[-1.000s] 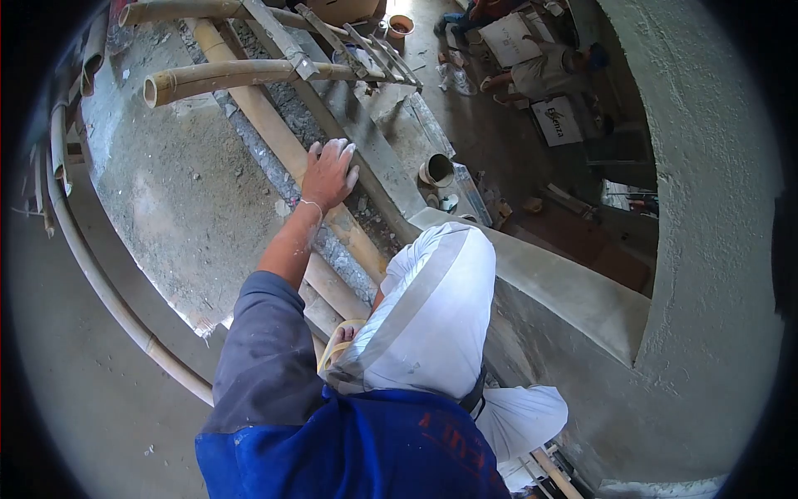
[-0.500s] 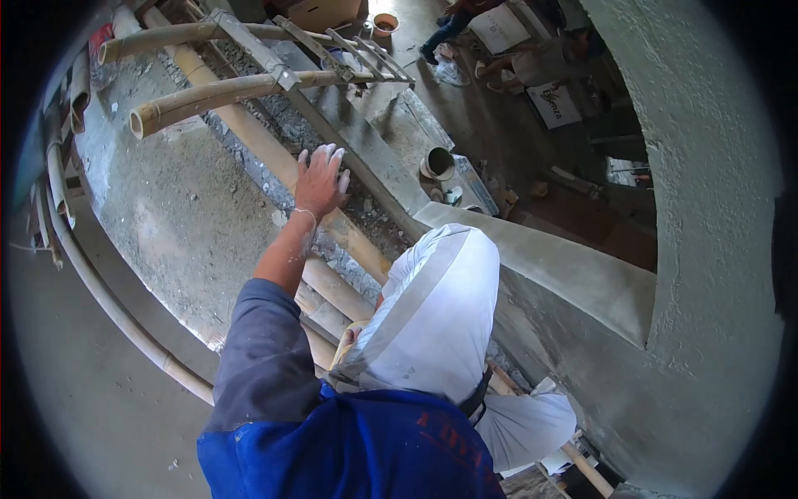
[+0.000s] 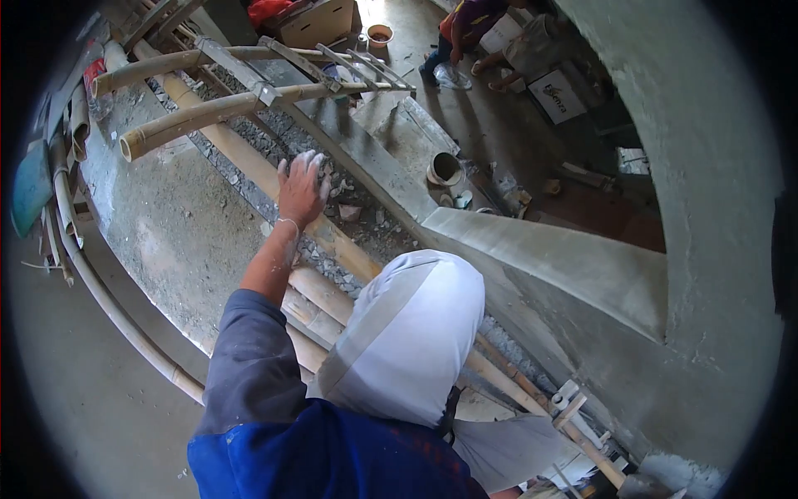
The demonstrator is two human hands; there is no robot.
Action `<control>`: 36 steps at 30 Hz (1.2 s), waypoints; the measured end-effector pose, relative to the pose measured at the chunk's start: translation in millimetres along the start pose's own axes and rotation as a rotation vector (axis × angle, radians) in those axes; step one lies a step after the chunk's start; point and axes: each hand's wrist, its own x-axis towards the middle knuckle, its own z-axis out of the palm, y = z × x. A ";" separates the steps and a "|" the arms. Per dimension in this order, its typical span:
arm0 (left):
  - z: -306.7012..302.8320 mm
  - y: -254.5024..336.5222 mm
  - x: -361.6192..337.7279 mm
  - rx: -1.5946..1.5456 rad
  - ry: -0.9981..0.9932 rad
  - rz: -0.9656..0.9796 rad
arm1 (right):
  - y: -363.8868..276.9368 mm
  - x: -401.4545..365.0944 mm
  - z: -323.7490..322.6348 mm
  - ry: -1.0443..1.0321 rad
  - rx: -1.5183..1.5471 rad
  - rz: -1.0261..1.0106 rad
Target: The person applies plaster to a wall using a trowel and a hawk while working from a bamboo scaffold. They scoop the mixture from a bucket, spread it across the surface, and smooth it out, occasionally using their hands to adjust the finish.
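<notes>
My left hand (image 3: 301, 193), its fingertips whitened with dust, reaches forward with fingers stretched out and nothing in them. It overlaps a long bamboo pole (image 3: 229, 148), and the fingertips extend over the grey rubble (image 3: 363, 200) beside the pole. A bamboo ladder (image 3: 195, 115) with wooden rungs lies ahead of the hand, its cut ends pointing left. Nearer my body is my bent knee (image 3: 416, 308) in pale trousers. My right hand does not show.
A dusty slab (image 3: 166, 216) lies left, beside a curved bamboo pole (image 3: 108, 299). At right are a sloped ledge (image 3: 557, 262) and a plastered wall (image 3: 715, 249). Below stand a bucket (image 3: 445, 170), an orange bowl (image 3: 380, 35) and a person (image 3: 465, 33); someone else sits nearby.
My left hand has shifted slightly left and up in view, still with fingers extended. My knee has moved down a little. The view has tilted, showing more of the floor ahead.
</notes>
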 end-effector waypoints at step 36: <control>-67.9 214.9 -3.5 -0.487 -0.601 0.637 | -46.6 -177.1 24.4 0.073 1.292 0.714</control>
